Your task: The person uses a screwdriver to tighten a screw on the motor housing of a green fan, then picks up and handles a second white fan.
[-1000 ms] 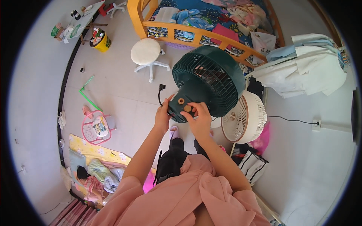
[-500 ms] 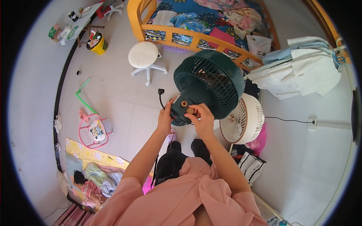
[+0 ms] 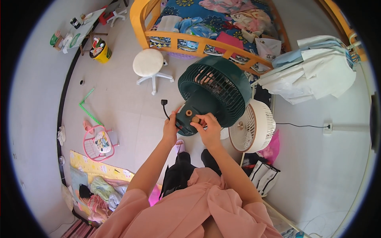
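Note:
In front of me is a dark green electric fan, its round slatted cage tilted toward the upper right. My left hand is wrapped round the left side of the fan's lower housing. With the fingertips of my right hand I pinch a small brown-gold knob on that housing. Beside it sits a second round knob, which no finger touches. A short black cord with a plug sticks up just left of my left hand. The fan's far side is hidden.
A white fan stands right of the green one, near a wall socket. Beyond are a white stool, a wooden-framed bed and hanging shirts. At left are a pink chair and a person on a mat.
The green fan and both hands have shifted slightly left and down in the picture. My right fingers stay on the same knob.

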`<state>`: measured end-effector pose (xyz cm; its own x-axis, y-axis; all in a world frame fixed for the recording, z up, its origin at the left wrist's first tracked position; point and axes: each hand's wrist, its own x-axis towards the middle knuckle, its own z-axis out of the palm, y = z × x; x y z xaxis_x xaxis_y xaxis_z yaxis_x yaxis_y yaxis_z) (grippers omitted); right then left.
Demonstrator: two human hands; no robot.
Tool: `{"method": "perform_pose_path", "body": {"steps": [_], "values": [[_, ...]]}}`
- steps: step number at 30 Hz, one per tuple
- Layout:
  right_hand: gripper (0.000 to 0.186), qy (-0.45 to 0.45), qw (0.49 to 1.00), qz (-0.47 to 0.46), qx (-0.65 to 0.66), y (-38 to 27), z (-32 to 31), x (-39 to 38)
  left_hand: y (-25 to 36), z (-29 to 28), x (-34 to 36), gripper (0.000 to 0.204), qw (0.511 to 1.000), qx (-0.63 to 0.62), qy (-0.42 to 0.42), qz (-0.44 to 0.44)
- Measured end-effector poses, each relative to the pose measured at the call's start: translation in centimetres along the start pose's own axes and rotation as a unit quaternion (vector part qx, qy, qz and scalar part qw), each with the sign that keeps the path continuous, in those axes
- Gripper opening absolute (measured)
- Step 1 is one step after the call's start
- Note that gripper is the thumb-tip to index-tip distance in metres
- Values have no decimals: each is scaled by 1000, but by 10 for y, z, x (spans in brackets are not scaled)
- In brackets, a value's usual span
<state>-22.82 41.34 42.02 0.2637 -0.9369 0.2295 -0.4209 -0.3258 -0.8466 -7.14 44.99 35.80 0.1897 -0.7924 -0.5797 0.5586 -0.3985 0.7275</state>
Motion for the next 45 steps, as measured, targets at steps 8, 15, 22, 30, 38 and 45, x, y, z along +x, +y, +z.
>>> {"method": "perform_pose_path", "body": {"steps": [8,15,22,30,38,45], "values": [[21,64,984,103,129,21,9,-31,3,-5,3,50,1000,-17,-1,6],[29,66,806,453,375,97,9,-55,0,-18,45,47,996,-10,-13,-86],[29,60,708,520,474,128,57,-41,-27,-28,87,35,986,-38,-12,-164],[29,100,655,549,509,109,75,-17,-21,-27,84,36,989,-37,5,-146],[56,58,639,587,493,127,82,-23,-21,-15,66,34,991,-23,26,-133],[60,23,673,586,452,122,73,-16,-27,-11,54,31,988,-32,72,-131]]}}
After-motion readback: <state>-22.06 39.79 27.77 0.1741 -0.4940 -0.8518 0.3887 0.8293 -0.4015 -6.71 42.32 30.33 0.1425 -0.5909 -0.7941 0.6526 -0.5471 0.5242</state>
